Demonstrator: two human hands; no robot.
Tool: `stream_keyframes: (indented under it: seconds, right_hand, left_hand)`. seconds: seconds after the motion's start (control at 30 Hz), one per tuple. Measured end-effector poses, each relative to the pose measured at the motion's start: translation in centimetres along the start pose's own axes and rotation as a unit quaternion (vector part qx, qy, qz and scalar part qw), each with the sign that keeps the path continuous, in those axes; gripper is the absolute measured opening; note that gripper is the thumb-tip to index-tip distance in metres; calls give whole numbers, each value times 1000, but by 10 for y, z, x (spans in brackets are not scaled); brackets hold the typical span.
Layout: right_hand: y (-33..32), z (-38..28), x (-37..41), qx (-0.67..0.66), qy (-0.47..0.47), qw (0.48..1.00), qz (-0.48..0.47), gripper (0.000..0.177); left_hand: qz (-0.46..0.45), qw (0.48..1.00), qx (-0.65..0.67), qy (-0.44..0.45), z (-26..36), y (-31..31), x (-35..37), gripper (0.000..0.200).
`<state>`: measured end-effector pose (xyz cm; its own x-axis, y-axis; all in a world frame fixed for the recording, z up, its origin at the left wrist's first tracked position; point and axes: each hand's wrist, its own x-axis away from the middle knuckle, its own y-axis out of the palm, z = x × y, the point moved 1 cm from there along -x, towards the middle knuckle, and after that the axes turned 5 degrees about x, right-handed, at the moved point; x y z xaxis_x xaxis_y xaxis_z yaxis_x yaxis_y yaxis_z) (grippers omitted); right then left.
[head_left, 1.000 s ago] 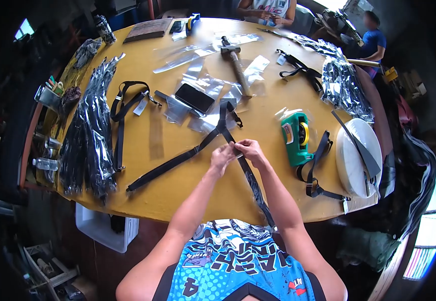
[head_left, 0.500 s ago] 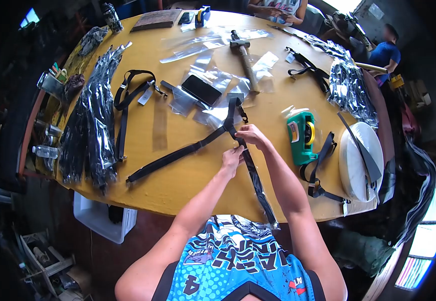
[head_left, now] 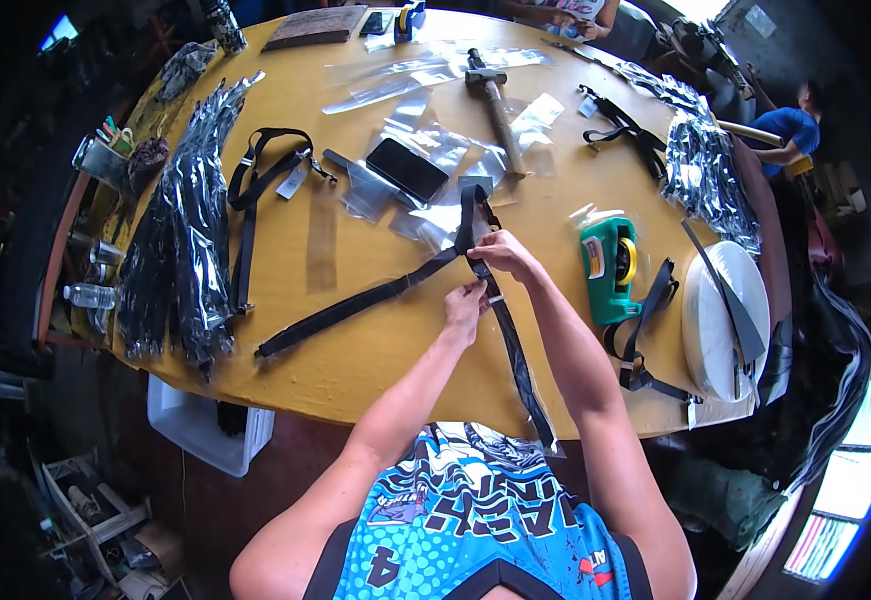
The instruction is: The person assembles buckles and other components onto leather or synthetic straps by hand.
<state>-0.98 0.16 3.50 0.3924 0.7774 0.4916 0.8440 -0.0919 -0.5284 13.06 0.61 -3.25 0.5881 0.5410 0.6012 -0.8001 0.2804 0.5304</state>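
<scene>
Black strap (head_left: 407, 283) held on the yellow table (head_left: 355, 350), laid out in a forked shape, with the fork just beyond the fingertips. Right hand (head_left: 502, 252) closed narrow, thumb and fingers pinching the strap just below the fork. Left hand (head_left: 464, 305) likewise nearly closed, fingertips on the same branch, nearer the body. Just beside those fingertips, a small pale fitting (head_left: 495, 298) across the branch. From there, same branch running towards the blue jersey (head_left: 485, 500) inside a clear sleeve, its end at the table edge; other branch lying slantwise to the left, apart from both hands.

Beyond the fork, clear plastic pieces scattered around and under a dark phone (head_left: 407, 170); to the right of the phone, a hammer (head_left: 497, 118) on its side, head pointing away. Right of the hands, a green tape dispenser (head_left: 610, 272) with a yellow roll, near a looped strap (head_left: 657, 290) and a round white disc (head_left: 715, 345) bearing a dark strip. On the left, a tagged strap (head_left: 248, 215) beside a long plastic-wrapped bundle (head_left: 180, 235); a bottle (head_left: 90, 296) farther left. Along the right edge, a shiny wrapped bundle (head_left: 707, 178). Behind it, a person in blue (head_left: 791, 130).
</scene>
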Motion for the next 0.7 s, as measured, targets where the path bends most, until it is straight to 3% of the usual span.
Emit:
stream_keyframes:
  seconds: [0.27, 0.37, 0.43, 0.5, 0.63, 0.7]
  right_hand:
    - [4, 9, -8, 48, -27, 998, 30, 24]
    - [4, 5, -1, 22, 4, 1000, -19, 31]
    - [5, 2, 9, -154, 64, 985, 49, 41]
    - [8, 4, 24, -157, 71, 984, 36, 43]
    - [26, 35, 27, -197, 53, 978, 30, 35]
    - [31, 39, 28, -220, 25, 974, 51, 28]
  left_hand:
    - [-14, 996, 92, 0, 3, 1, -5, 12]
    - [-21, 994, 105, -5, -1, -7, -22, 10]
    - [-40, 992, 120, -3, 4, -3, -22, 10]
    - [26, 998, 54, 23, 9, 2, -17, 9]
    - [16, 997, -56, 41, 19, -2, -6, 15]
    - [10, 922, -335, 196, 33, -8, 7, 20]
